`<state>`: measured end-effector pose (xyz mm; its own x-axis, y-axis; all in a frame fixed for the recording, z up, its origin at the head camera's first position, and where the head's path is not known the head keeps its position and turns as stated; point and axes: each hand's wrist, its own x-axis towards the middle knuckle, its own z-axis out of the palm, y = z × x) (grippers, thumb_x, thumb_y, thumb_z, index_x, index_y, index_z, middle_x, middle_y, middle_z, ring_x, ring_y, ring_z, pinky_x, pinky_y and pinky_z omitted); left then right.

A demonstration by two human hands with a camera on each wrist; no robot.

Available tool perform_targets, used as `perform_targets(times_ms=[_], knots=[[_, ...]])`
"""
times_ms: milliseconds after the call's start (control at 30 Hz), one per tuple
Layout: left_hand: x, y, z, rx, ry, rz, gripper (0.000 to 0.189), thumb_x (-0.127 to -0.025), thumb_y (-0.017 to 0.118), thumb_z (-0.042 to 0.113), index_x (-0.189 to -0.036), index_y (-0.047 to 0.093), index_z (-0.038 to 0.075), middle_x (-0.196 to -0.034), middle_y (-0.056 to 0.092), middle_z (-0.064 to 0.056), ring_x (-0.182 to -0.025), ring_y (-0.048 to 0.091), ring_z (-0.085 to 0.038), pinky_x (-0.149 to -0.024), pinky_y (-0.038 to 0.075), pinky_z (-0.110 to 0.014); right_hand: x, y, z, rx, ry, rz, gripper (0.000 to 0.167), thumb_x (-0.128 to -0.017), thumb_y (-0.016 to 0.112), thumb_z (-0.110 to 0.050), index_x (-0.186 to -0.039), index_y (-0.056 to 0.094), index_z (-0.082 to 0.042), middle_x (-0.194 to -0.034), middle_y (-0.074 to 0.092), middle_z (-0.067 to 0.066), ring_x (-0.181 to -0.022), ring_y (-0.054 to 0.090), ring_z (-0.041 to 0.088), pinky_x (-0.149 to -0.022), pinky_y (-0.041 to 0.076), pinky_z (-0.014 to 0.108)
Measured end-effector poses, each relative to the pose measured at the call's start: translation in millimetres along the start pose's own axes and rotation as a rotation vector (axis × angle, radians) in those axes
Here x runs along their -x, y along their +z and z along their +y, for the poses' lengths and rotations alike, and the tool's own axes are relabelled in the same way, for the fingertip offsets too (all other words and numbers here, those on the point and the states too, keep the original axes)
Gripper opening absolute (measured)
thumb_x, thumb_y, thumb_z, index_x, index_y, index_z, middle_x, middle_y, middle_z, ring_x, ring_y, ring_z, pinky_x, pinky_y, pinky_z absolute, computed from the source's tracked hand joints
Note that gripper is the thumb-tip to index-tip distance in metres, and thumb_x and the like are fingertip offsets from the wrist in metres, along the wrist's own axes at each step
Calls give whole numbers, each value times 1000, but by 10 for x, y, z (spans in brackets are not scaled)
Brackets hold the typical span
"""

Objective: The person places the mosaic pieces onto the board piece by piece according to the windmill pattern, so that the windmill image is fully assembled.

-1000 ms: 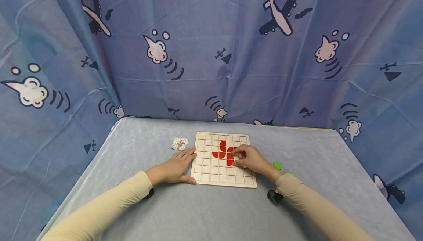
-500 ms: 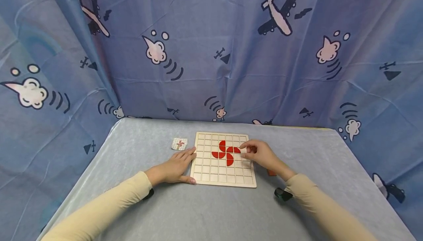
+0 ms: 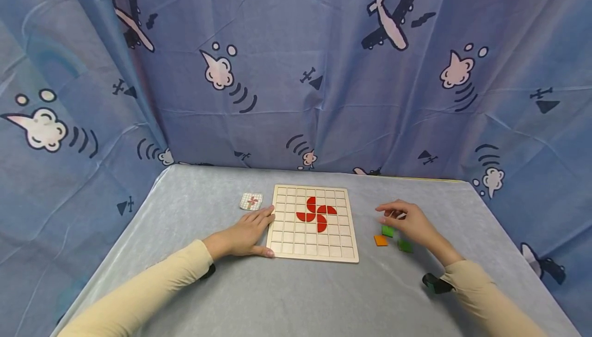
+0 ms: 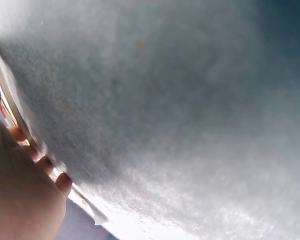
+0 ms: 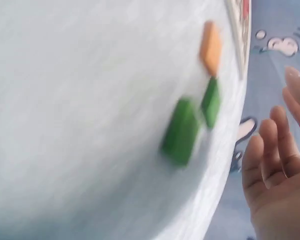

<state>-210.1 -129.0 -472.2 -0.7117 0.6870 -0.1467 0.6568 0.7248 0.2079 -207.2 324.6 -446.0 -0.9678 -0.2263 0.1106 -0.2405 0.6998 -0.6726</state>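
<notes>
A pale wooden grid board [image 3: 289, 234] lies on the table with several red quarter-round tiles [image 3: 311, 217] set in its squares as a pinwheel. My left hand [image 3: 245, 231] rests at the board's left edge, fingers fairly straight and touching it. To the right of the board, my right hand [image 3: 407, 220] hovers over the table with loosely bent fingers and nothing in them. Close below it are an orange square tile [image 3: 381, 240], a green tile [image 3: 387, 231] and a second green tile [image 3: 405, 246]. The right wrist view shows the orange tile [image 5: 210, 49] too.
A small pattern card [image 3: 252, 201] with a printed grid and red pinwheel lies left of the board. Grey cloth [image 3: 287, 296] covers the table. A blue printed curtain [image 3: 277, 70] stands behind and at both sides.
My right hand has let go of a red tile, now lying in the pinwheel's right arm, and moved right off the board to the loose tiles. My left hand has stayed put.
</notes>
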Motion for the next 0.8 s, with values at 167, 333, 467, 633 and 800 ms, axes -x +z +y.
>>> perform_targets(times_ms=[167, 333, 467, 633, 800], knots=[[-4, -7, 6, 4, -1, -6, 102, -87, 51, 72, -157, 20, 4, -168, 8, -16, -155, 15, -33, -123, 22, -54, 103, -77, 206, 7, 57, -16, 32, -92, 72, -27, -120, 72, -11, -112, 68, 12, -89, 55, -4, -79, 49, 23], [1, -10, 7, 4, -4, -13, 102, -87, 51, 72, -157, 20, 4, -168, 7, -16, -155, 15, -34, -123, 22, -54, 177, -107, 360, -25, 106, -43, 36, -91, 73, -29, -122, 71, -11, -121, 67, 13, -95, 58, -3, -82, 48, 20], [-1, -12, 7, 5, 0, -11, 103, -87, 51, 72, -157, 19, 3, -168, 7, -16, -155, 15, -34, -123, 22, -54, 211, -117, 426, -74, 134, -71, 40, -89, 74, -30, -124, 70, -9, -128, 66, 16, -99, 58, -2, -81, 47, 17], [-9, -10, 4, 1, 3, -5, 103, -87, 51, 72, -157, 19, 3, -168, 7, -17, -155, 15, -34, -122, 22, -54, 212, -115, 456, -45, 146, -94, 42, -87, 76, -33, -123, 70, -11, -128, 65, 14, -101, 54, -3, -82, 45, 16], [-8, -2, 0, 0, -4, -8, 103, -87, 51, 72, -157, 19, 4, -168, 7, -16, -155, 14, -33, -123, 21, -54, 202, -96, 468, -40, 128, -115, 41, -87, 76, -31, -122, 70, -11, -129, 63, 15, -106, 54, 5, -82, 43, 18]])
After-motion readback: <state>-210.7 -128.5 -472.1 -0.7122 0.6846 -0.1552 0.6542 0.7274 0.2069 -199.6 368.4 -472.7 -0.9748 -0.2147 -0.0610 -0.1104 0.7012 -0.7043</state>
